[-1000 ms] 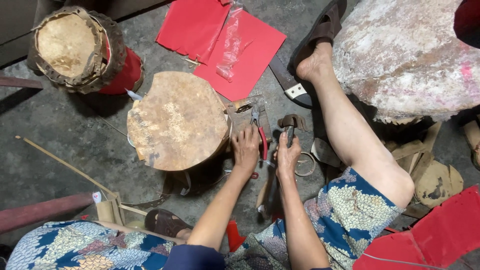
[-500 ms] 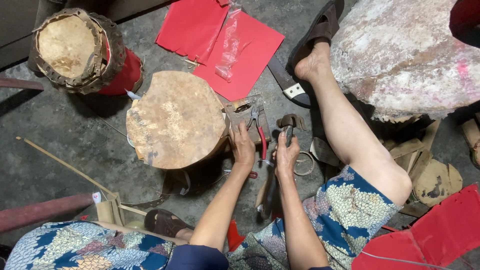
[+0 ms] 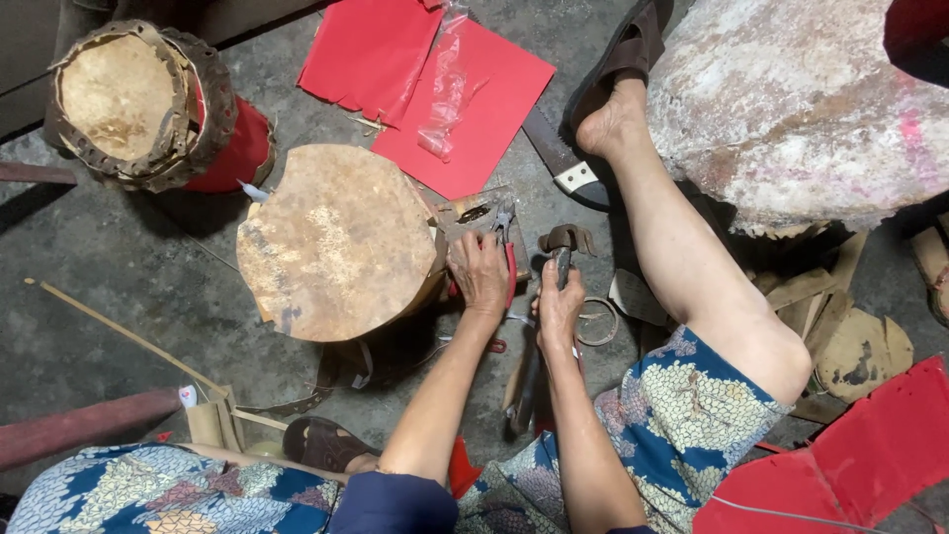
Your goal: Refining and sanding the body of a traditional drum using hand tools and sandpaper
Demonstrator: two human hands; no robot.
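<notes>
Red-handled pliers (image 3: 506,242) under left hand (image 3: 481,277) fingers, hammer (image 3: 561,252) gripped in right hand (image 3: 560,311)

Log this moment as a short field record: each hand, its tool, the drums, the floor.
left hand: grips red-handled pliers at the edge of the near drum
right hand: holds a hammer, head up
far drum: upright, red body, ragged hide rim
floor: red sheets, knife, metal ring
</notes>
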